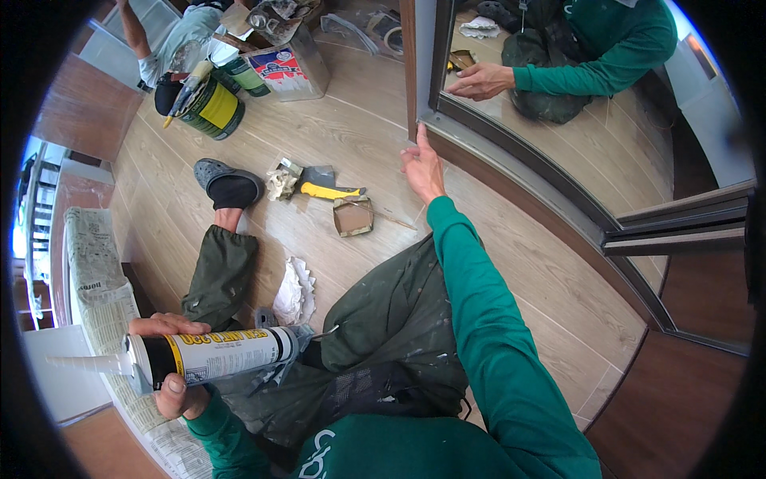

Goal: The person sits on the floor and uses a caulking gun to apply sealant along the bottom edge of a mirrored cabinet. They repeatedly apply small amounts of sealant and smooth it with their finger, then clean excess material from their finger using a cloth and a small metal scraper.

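Note:
My left hand (177, 397) is wrapped round a caulking gun (289, 363) loaded with a white and black sealant cartridge (227, 353). Its pale nozzle (84, 364) points left, over a newspaper-covered ledge. Out to the right, my right hand (425, 172) holds nothing. Its index finger is stretched to the lower corner of a mirrored door's frame (435, 120), while the other fingers bend inward. Whether the fingertip presses on the frame is hard to tell. The mirror (558, 104) reflects a green sleeve and a hand.
On the wood-look floor lie a yellow-handled scraper (331, 191), an open small box (353, 216) and crumpled paper (294, 291). A paint bucket with a brush (211, 112) and a cardboard box (289, 68) stand farther off, near another person (179, 44). Newspaper (100, 279) covers the left ledge.

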Available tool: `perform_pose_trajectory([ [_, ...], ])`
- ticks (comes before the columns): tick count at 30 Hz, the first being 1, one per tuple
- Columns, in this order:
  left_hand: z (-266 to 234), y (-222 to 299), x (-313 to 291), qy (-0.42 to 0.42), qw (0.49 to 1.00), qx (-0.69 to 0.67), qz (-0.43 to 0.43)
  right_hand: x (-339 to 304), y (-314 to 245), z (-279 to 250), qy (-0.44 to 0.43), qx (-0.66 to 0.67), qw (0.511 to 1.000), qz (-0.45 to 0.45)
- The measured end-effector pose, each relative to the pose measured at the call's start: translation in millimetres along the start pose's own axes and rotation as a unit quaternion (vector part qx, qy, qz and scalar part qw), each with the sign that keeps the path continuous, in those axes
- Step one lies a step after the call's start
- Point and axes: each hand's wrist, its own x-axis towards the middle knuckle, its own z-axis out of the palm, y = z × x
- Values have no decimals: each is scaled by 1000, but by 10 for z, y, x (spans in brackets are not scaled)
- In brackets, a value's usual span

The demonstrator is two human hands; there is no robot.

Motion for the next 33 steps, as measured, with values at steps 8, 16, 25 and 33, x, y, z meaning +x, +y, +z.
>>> perform_pose_trajectory([
  [8,-38,-18,-34,-1,1000,0,-6,8,-71,19,8,-58,998,-29],
  [16,-76,-36,-46,1,1000,4,-13,7,-279,91,4,-191,982,-2],
  [25,-48,-37,-69,27,999,11,-18,-149,-229,25,-28,-229,973,8],
  [33,-64,-22,-43,6,1000,23,-8,-103,-169,-33,24,-94,995,-23],
])
